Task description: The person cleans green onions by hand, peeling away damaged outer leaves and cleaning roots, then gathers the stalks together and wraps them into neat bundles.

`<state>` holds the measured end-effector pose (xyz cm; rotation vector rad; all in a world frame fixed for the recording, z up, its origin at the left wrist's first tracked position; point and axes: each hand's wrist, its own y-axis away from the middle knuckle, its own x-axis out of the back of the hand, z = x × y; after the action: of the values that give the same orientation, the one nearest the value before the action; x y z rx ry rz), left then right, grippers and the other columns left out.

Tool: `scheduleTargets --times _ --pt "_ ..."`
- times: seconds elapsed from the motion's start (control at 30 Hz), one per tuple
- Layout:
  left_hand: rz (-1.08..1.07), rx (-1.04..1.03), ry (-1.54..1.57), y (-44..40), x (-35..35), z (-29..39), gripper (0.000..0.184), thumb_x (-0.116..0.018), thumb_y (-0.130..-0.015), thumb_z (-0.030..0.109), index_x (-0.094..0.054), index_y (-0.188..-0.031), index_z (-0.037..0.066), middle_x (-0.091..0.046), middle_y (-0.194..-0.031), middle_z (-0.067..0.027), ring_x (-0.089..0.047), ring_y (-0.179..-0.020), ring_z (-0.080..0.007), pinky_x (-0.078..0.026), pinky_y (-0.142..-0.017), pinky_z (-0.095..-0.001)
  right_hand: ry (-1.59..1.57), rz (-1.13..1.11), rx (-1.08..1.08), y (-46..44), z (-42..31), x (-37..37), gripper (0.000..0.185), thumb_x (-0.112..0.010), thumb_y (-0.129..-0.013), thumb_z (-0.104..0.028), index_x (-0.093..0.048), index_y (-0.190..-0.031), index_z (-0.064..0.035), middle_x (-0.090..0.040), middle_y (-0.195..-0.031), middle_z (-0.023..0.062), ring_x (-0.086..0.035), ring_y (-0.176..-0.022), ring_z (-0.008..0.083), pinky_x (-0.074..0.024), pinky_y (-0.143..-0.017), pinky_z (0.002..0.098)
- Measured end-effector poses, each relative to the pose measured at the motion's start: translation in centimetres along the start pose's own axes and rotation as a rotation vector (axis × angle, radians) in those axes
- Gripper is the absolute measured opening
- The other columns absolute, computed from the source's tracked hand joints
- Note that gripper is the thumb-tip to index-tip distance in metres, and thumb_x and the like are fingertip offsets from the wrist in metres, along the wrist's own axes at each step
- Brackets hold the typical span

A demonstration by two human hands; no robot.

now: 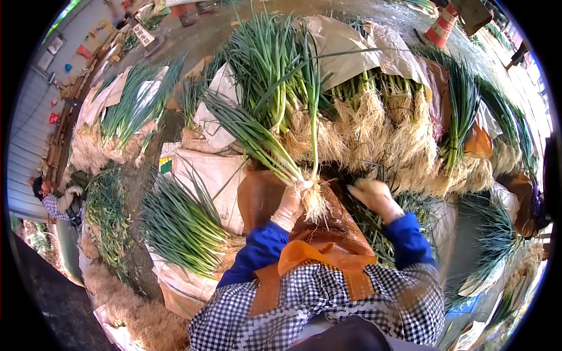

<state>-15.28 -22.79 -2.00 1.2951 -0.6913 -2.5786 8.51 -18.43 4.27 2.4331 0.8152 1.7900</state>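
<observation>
Two blue sleeves (414, 241) came out of a black-and-white checked smock (293, 295) with pale zigzag trim, nearest the viewer, under an orange-brown apron (345, 231) that spread forward over the lap. The wearer's left hand (293, 205) was closed around a few long green onions (278, 155), gripping them just above their pale, stringy roots, which hung over the apron; the leaves slanted up and away to the left. The right hand (374, 198), blurred, was partly curled just beside those roots, over loose dark leaves; whether it held anything, one could not tell. To the left, a leafy bundle (184, 225) lay on light sacking (205, 190). Beyond the hands stood a broad heap (374, 126) of more onions, roots toward the viewer, partly covered by tan sheeting (345, 52). Off at the far left was another person (61, 199). Farthest back, an orange-and-white cone (442, 26) stood on the wet ground.
</observation>
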Motion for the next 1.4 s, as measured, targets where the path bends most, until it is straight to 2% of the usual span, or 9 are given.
scheduleTargets --times 0.33,0.4,0.53,0.63,0.73,1.0,1.13,1.33,1.4 --pt "-0.447 0.239 0.024 2.0 0.3 0.4 0.029 -0.062 -0.077 0.013 -0.059 -0.105 0.003 -0.061 -0.088 -0.0061 -0.058 -0.077 -0.0154 -0.051 -0.064 -0.0282 -0.536 0.456 0.234 -14.5 -6.1 -2.1 0.027 -0.064 -0.083 -0.034 -0.065 -0.088 -0.0079 -0.065 -0.077 0.0106 -0.061 -0.067 0.0155 -0.0498 -0.06 0.0273" --pt "-0.503 0.16 0.221 4.2 -4.0 4.0 0.047 -0.061 -0.075 0.008 -0.051 -0.121 0.006 -0.054 -0.08 -0.0027 -0.051 -0.071 -0.0141 -0.049 -0.061 -0.0261 -1.23 0.262 0.232 -14.0 -7.5 2.3 0.019 -0.06 -0.087 -0.027 -0.066 -0.089 -0.0088 -0.066 -0.077 0.0112 -0.062 -0.069 0.0134 -0.0505 -0.06 0.0245" --pt "-0.901 -0.125 0.353 3.4 -5.0 9.7 0.056 -0.063 -0.072 0.003 -0.043 -0.124 0.009 -0.046 -0.078 -0.0026 -0.048 -0.073 -0.0139 -0.047 -0.062 -0.0267 -0.444 0.468 0.097 -20.3 -6.2 5.4 0.021 -0.057 -0.089 -0.024 -0.061 -0.091 -0.0025 -0.064 -0.08 0.0084 -0.058 -0.064 0.017 -0.0525 -0.072 0.0326" --pt "-0.703 -0.182 0.262 2.8 -5.7 11.5 0.039 -0.061 -0.072 0.002 -0.049 -0.109 0.009 -0.045 -0.079 -0.0023 -0.047 -0.076 -0.0165 -0.047 -0.068 -0.0287 -1.749 0.01 0.246 -26.7 -5.0 1.7 0.025 -0.06 -0.086 -0.029 -0.061 -0.083 -0.0036 -0.058 -0.068 0.0062 -0.053 -0.06 0.0184 -0.0504 -0.075 0.0329" --pt "-0.456 -0.327 0.139 0.7 -3.7 9.4 0.036 -0.061 -0.072 0.002 -0.051 -0.106 0.008 -0.053 -0.089 -0.0045 -0.052 -0.084 -0.0167 -0.048 -0.074 -0.0272 -0.216 0.345 -0.009 -20.8 -7.0 5.8 0.029 -0.063 -0.08 -0.039 -0.064 -0.083 -0.0108 -0.063 -0.078 0.01 -0.059 -0.074 0.0232 -0.0475 -0.073 0.0338" --pt "-0.177 -0.056 0.122 -0.4 -1.2 3.7 0.031 -0.059 -0.077 0.002 -0.057 -0.108 0.002 -0.063 -0.09 -0.008 -0.061 -0.076 -0.016 -0.052 -0.065 -0.0241 -0.35 0.596 0.217 -22.5 -6.8 5.0 0.019 -0.06 -0.085 -0.021 -0.059 -0.083 -0.0023 -0.055 -0.074 0.0019 -0.05 -0.069 0.0088 -0.041 -0.065 0.0218" --pt "-0.167 -0.071 0.08 -0.6 -0.1 3.7 0.03 -0.059 -0.078 0.002 -0.057 -0.108 0.003 -0.062 -0.091 -0.0059 -0.062 -0.078 -0.0149 -0.052 -0.065 -0.0231 -1.444 0.333 -0.042 -23.3 -8.8 5.9 0.021 -0.067 -0.079 -0.02 -0.063 -0.09 -0.003 -0.056 -0.073 0.0028 -0.055 -0.068 0.0111 -0.0442 -0.059 0.0255" --pt "-0.352 0.007 0.263 2.0 -4.4 2.8 0.026 -0.059 -0.078 0.001 -0.056 -0.103 0.005 -0.059 -0.098 -0.0033 -0.057 -0.098 -0.0172 -0.051 -0.084 -0.0324 -1.269 0.108 0.462 -11.2 -3.0 5.3 0.019 -0.061 -0.084 -0.026 -0.067 -0.093 -0.0103 -0.06 -0.074 0.001 -0.057 -0.061 0.0132 -0.0479 -0.062 0.0249" --pt "-0.305 0.092 0.231 1.5 -4.6 0.0 0.027 -0.059 -0.08 0.004 -0.054 -0.106 0.005 -0.058 -0.093 -0.0041 -0.059 -0.087 -0.018 -0.052 -0.076 -0.0335 -1.092 -0.088 0.036 -7.1 -4.2 2.5 0.022 -0.059 -0.085 -0.03 -0.068 -0.088 -0.0096 -0.062 -0.07 0.0044 -0.06 -0.063 0.0142 -0.0484 -0.059 0.0263"
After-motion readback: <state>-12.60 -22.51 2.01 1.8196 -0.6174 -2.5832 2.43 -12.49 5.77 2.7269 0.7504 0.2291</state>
